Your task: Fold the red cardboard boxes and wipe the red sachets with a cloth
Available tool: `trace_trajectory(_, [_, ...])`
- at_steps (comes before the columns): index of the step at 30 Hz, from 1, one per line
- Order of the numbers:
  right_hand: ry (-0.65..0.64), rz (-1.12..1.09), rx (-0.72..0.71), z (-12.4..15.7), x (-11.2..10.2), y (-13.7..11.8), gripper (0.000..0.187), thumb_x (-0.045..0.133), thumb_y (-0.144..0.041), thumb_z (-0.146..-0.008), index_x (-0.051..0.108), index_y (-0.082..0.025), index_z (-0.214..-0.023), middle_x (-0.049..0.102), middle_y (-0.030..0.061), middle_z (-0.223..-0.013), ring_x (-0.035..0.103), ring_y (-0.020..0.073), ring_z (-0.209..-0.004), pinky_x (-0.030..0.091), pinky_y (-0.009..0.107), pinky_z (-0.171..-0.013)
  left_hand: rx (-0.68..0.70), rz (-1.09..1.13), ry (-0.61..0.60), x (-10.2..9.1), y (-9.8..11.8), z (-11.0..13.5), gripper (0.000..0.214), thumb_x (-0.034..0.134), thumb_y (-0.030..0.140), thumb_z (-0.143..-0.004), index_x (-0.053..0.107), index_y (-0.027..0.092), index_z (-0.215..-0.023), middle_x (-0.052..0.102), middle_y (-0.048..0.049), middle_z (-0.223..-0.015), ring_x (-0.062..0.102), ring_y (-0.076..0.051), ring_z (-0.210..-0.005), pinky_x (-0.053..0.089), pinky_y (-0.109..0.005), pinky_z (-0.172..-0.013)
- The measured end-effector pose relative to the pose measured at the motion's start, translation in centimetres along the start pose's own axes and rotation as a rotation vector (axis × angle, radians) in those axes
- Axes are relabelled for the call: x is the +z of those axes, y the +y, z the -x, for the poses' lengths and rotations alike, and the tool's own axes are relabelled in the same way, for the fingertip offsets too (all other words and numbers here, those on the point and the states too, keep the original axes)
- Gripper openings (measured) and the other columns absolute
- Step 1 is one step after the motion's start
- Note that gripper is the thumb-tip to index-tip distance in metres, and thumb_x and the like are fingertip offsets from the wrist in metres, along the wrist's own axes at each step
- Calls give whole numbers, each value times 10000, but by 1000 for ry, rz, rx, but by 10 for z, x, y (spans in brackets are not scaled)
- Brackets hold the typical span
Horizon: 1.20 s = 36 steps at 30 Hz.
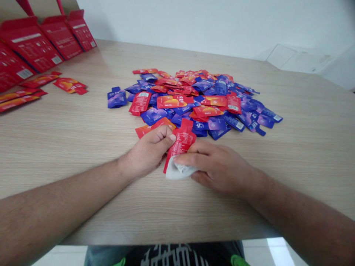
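My left hand (149,149) is closed in a pinch on the upper edge of a red sachet (181,142) held just in front of me. My right hand (219,166) is closed around the same sachet's lower end, together with a crumpled white cloth or wipe (177,172). Right behind both hands lies a big heap of red and purple sachets (199,99) on the wooden table (69,140).
Red cardboard boxes (41,44) stand at the far left corner. A few red sachets (70,85) lie loose in front of them, and more (16,99) at the left edge. A single purple sachet (117,98) sits left of the heap. The table's near edge is close to my body.
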State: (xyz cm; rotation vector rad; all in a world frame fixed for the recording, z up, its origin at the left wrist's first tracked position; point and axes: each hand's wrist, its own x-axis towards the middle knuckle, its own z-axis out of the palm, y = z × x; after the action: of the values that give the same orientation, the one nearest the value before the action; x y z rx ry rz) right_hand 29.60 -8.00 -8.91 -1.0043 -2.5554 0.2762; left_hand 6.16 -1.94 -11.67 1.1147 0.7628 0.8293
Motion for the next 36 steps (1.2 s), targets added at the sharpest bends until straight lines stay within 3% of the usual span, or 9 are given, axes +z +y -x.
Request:
trace_trajectory(4, [193,29,77,-1,-2,9,393,624,-200,-1062,636,-203,-1454,697,124,-1226,682,263,-1106,606,407,-948,-32,42,7,1,0,0,385,817,420,-937,511,202,-848,550,48,-667,464,-93,-545,361,-201,-522])
trace_trajectory(9, [86,-52,-14,-2,-3,10,374,630,-176,-1044,671,-265,-1405,704,81,-1218,701,244,-1058,612,373,-870,-23,-1,-88,-2,0,1,425,825,485,-936,521,200,-851,551,46,-667,458,-90,-542,353,-204,-515])
trace_trajectory(14, [296,-8,89,-4,-6,16,364,661,-234,-1054,669,-245,-1418,735,97,-1242,695,280,-1120,608,428,-989,-26,-87,-81,-6,-2,1,455,783,561,-963,514,207,-869,509,51,-639,407,-88,-519,253,-208,-493])
trace_trajectory(18, [179,-46,24,-4,-5,17,372,627,-221,-1065,658,-248,-1435,725,89,-1235,698,256,-1093,613,388,-931,10,-139,-128,-9,-4,0,455,760,588,-975,534,204,-885,507,50,-655,411,-89,-531,265,-212,-505])
trace_trajectory(23, [305,3,114,-4,-6,23,348,660,-284,-1074,668,-217,-1416,742,106,-1261,696,291,-1138,598,439,-1021,11,-151,-124,-9,-4,0,441,724,570,-1004,494,214,-884,512,55,-661,417,-93,-533,286,-215,-508])
trace_trajectory(28, [241,-15,55,-4,-6,23,371,646,-280,-1078,660,-243,-1446,743,92,-1235,695,280,-1120,610,409,-973,43,-199,-157,-10,-6,-1,428,721,566,-1007,523,207,-886,532,44,-691,445,-98,-567,317,-218,-529])
trace_trajectory(33, [313,17,125,-4,-7,24,349,658,-297,-1081,669,-205,-1418,749,107,-1280,697,292,-1157,593,439,-1037,22,-170,-139,-11,-7,-2,429,707,567,-1015,492,217,-891,515,51,-683,424,-99,-555,310,-218,-525])
trace_trajectory(36, [241,-23,45,-4,-6,22,370,652,-272,-1076,657,-203,-1439,738,104,-1248,699,272,-1126,605,397,-989,43,-205,-163,-11,-6,-1,430,725,567,-1004,521,207,-889,541,41,-698,449,-99,-573,322,-217,-533])
